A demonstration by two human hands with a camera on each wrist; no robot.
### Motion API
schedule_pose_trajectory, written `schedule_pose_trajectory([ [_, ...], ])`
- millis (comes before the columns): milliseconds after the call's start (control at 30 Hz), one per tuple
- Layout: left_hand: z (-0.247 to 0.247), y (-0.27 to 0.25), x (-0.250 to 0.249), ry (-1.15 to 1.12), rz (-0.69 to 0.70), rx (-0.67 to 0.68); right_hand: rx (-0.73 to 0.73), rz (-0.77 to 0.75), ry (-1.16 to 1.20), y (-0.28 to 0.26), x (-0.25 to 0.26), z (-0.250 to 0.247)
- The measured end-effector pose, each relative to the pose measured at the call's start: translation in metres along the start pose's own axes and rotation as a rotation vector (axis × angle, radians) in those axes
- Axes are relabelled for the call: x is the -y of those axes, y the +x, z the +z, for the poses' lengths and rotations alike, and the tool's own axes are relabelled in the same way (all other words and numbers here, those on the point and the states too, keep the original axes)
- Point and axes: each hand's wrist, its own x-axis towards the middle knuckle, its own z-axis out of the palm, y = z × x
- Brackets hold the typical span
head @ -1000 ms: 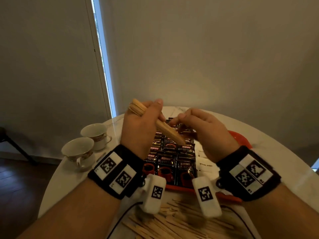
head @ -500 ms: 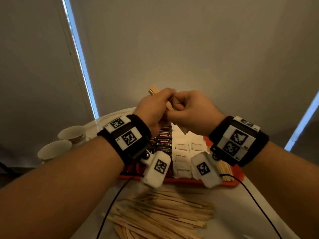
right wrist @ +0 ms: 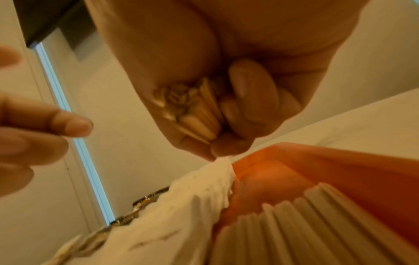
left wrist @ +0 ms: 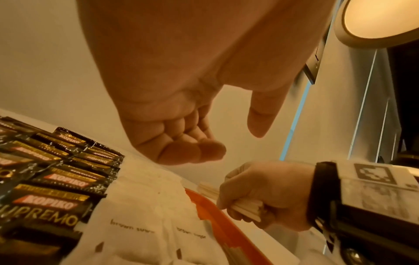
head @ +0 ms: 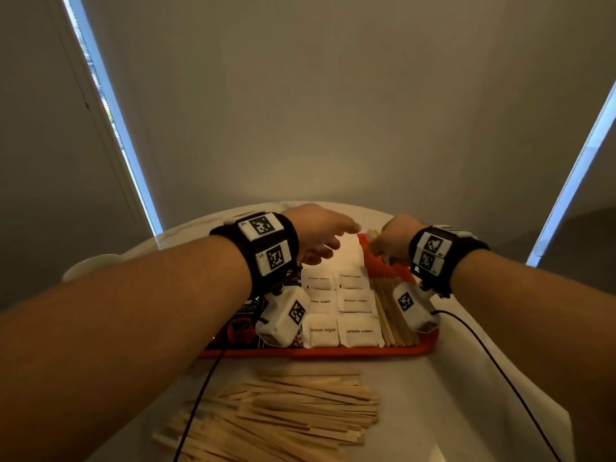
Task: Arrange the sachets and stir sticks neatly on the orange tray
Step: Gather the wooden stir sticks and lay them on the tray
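My right hand (head: pixel 388 243) grips a bundle of wooden stir sticks (right wrist: pixel 197 111) in its fist, above the far right part of the orange tray (head: pixel 313 352). My left hand (head: pixel 321 240) hovers empty beside it over the white sachets, fingers loosely curled and thumb out. On the tray lie black Kopiko sachets (left wrist: pixel 52 181) at the left, white brown sugar sachets (head: pixel 340 305) in two columns in the middle, and a row of stir sticks (head: pixel 391 315) at the right.
A loose heap of stir sticks (head: pixel 280 415) lies on the white round table (head: pixel 466 388) in front of the tray. A cup (head: pixel 86 266) shows at the far left behind my left forearm. Two wrist cables trail over the table.
The stick bundle has passed from my left hand to my right. Both hands have dropped from in front of me and parted; the left one has let go.
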Motion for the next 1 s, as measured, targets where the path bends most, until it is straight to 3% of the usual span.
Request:
schedule_pose_trajectory([
  [300,0.009,0.018,0.001,0.235,0.025,-0.015,0.057,0.034,-0.240,0.028,0.007,0.019],
  [633,0.030,0.044,0.001,0.479,0.118,-0.015,0.093,0.015,-0.286,0.041,-0.005,0.000],
  [1000,0.060,0.069,-0.001,0.963,0.241,0.130,0.091,-0.160,-0.609,0.054,-0.015,0.001],
])
